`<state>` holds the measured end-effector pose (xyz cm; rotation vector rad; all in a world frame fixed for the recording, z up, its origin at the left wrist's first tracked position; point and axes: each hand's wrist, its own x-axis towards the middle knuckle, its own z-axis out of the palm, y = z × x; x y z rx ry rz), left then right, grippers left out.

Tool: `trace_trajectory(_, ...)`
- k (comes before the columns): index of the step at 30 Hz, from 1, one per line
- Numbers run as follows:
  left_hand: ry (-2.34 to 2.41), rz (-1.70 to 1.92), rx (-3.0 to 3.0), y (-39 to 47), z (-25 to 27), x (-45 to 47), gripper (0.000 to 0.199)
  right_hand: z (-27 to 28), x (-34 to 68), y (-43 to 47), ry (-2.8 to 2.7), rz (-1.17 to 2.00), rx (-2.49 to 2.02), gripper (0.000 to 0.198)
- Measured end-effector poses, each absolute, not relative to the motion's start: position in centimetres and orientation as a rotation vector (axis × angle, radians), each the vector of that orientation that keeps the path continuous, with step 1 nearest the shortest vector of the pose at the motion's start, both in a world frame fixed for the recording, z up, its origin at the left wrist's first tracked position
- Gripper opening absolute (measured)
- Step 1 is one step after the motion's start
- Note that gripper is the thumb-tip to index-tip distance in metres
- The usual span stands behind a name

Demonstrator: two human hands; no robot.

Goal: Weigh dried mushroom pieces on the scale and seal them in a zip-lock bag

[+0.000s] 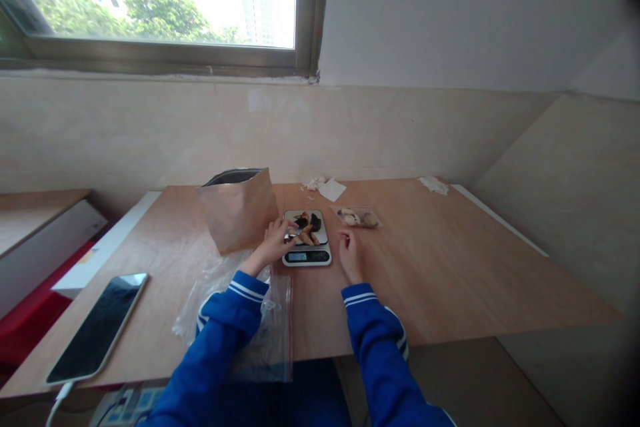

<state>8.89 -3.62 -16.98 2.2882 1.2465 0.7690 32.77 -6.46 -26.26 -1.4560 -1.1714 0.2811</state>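
A small kitchen scale (307, 255) sits on the wooden table (450, 267), with several dark and tan dried pieces (306, 227) piled on its platform. My left hand (277, 240) reaches onto the left side of the platform, fingers touching the pieces. On the table just right of the scale rests my right hand (350, 255), fingers loosely curled, holding nothing that I can see. An open brown paper bag (239, 210) stands left of the scale. A small clear bag of pieces (356, 217) lies behind my right hand.
Clear plastic zip bags (270, 333) lie under my left forearm at the table's front edge. A phone (97, 325) with a cable lies at the front left. White paper scraps (325, 187) and a white wad (433, 184) lie at the back. A tiled wall and window stand beyond.
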Motion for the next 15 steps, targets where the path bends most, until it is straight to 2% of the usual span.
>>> trace_trajectory(9, 1.101, 0.85, 2.324, -3.1, -18.0, 9.4, 0.022, -22.1, 30.9, -8.9, -1.592, 0.113, -1.33, 0.029)
trace_trajectory(15, 1.106, 0.996, 2.351, -4.1, -15.0, 9.2, 0.021, -21.2, 30.1, -9.4, -1.856, 0.102, -1.278, 0.033)
